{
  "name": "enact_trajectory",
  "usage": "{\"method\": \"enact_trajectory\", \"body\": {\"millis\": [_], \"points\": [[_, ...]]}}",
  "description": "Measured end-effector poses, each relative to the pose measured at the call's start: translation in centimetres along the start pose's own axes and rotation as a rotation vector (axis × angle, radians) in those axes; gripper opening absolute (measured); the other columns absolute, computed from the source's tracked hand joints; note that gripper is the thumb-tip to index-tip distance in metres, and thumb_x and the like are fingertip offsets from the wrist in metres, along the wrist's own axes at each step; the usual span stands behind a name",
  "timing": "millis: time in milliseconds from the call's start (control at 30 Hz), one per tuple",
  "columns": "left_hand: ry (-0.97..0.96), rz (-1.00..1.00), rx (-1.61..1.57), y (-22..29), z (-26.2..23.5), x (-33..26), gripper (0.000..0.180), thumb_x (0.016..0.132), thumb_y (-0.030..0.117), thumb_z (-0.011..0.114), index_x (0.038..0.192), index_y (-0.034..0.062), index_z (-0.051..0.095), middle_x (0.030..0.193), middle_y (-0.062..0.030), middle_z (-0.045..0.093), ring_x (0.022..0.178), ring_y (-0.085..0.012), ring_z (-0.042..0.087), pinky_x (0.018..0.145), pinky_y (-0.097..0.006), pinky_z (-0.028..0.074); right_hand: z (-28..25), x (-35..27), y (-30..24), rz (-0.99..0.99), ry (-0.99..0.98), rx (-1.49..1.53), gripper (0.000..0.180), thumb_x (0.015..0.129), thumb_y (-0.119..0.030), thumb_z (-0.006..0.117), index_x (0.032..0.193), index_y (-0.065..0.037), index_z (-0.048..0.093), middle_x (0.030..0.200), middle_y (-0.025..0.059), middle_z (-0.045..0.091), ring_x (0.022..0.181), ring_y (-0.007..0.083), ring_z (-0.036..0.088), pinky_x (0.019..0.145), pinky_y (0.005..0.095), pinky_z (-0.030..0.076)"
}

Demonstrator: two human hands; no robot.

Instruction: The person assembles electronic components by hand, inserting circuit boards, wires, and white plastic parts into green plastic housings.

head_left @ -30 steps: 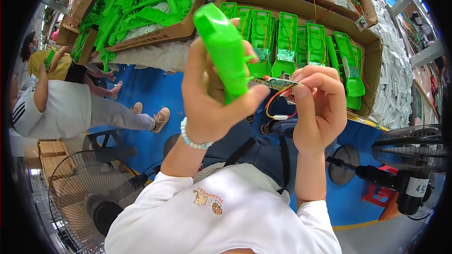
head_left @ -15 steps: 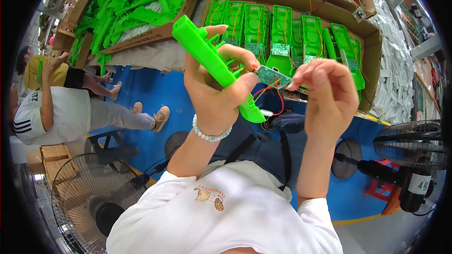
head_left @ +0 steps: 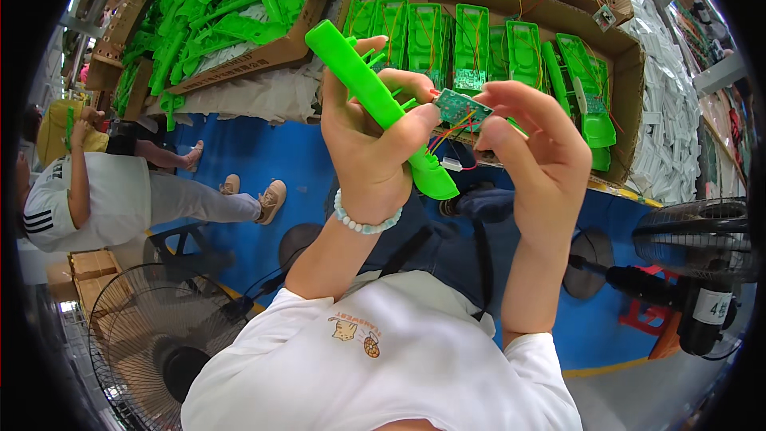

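My left hand (head_left: 369,140) is closed around a long green plastic shell (head_left: 359,80), tilted, with small posts on its inner side. Between its thumb and index finger it also pinches one end of a small green circuit board (head_left: 460,107). Red and yellow wires run down from the board, and a white connector (head_left: 452,164) hangs beside the shell's lower end. My right hand (head_left: 542,144) is at the board's other end, thumb and index finger apart around it. The index fingertip is close to the board's upper corner; whether it touches cannot be made out.
Ahead stands a cardboard box (head_left: 630,104) with several green shells (head_left: 472,40) holding boards and wires. Loose green parts (head_left: 231,16) are heaped at far left, white parts (head_left: 658,96) at right. Fans (head_left: 171,351) stand on both sides. A person (head_left: 96,191) works at left.
The shell and board have shifted slightly right in my left hand. My right hand's thumb and index finger have spread from a pinch and now stand around the board's end.
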State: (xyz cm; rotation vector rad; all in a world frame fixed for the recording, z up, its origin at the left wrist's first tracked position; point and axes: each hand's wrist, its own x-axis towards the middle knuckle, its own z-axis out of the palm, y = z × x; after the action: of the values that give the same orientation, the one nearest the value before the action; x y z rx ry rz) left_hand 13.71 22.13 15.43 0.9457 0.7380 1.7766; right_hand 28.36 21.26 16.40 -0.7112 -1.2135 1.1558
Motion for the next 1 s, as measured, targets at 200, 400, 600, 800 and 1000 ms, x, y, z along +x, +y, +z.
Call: {"method": "enact_trajectory", "body": {"millis": [200,400,600,800,1000], "points": [[-0.218,-0.035,-0.184,0.2,-0.2,0.7,0.063,0.078,-0.004,0.057,0.136,0.0013,0.033,0.095,-0.0147,0.060,0.079,-0.0196,0.059,0.066,-0.030,0.051,0.3,-1.2,0.6,-0.008,0.082,0.094,0.011,0.089,0.001,0.060,0.100,0.005,0.061,0.093,0.0051,0.061,0.081,0.0083,0.055,0.068,0.0216,0.044],[-0.271,-0.166,-0.259,-1.0,-4.5,1.0,0.044,0.097,0.017,0.052,0.134,-0.0003,0.038,0.114,-0.0179,0.054,0.086,-0.0225,0.059,0.063,-0.034,0.052,-1.3,-4.9,1.5,-0.048,-0.094,-0.079,0.013,0.080,0.008,0.065,0.092,0.004,0.066,0.088,0.0111,0.064,0.078,0.0176,0.062,0.069,0.0263,0.049],[-0.176,-0.370,-0.075,-1.0,-3.8,-1.5,0.050,0.101,0.039,0.038,0.126,-0.0036,0.045,0.119,-0.0221,0.053,0.069,-0.0272,0.062,0.053,-0.037,0.054,-2.8,-7.9,2.9,0.164,0.032,0.133,0.019,0.078,0.014,0.065,0.095,0.007,0.066,0.093,0.0144,0.063,0.081,0.0172,0.062,0.071,0.0260,0.051],[-0.100,-0.505,-0.062,-0.9,-2.7,-1.5,0.050,0.101,0.039,0.033,0.119,-0.0053,0.048,0.109,-0.0211,0.057,0.071,-0.0256,0.063,0.054,-0.036,0.056,-2.4,-8.5,3.0,0.255,0.008,0.106,0.018,0.079,0.015,0.064,0.095,0.008,0.066,0.095,0.0144,0.062,0.085,0.0177,0.062,0.075,0.0263,0.052],[-0.126,-0.376,0.029,-1.5,-1.6,-1.6,0.043,0.101,0.030,0.038,0.127,-0.0042,0.045,0.118,-0.0268,0.056,0.076,-0.0287,0.066,0.059,-0.039,0.059,-2.5,-8.3,2.9,0.252,0.007,0.110,0.016,0.080,0.013,0.064,0.095,0.008,0.066,0.095,0.0133,0.062,0.084,0.0162,0.062,0.074,0.0252,0.052]]}}
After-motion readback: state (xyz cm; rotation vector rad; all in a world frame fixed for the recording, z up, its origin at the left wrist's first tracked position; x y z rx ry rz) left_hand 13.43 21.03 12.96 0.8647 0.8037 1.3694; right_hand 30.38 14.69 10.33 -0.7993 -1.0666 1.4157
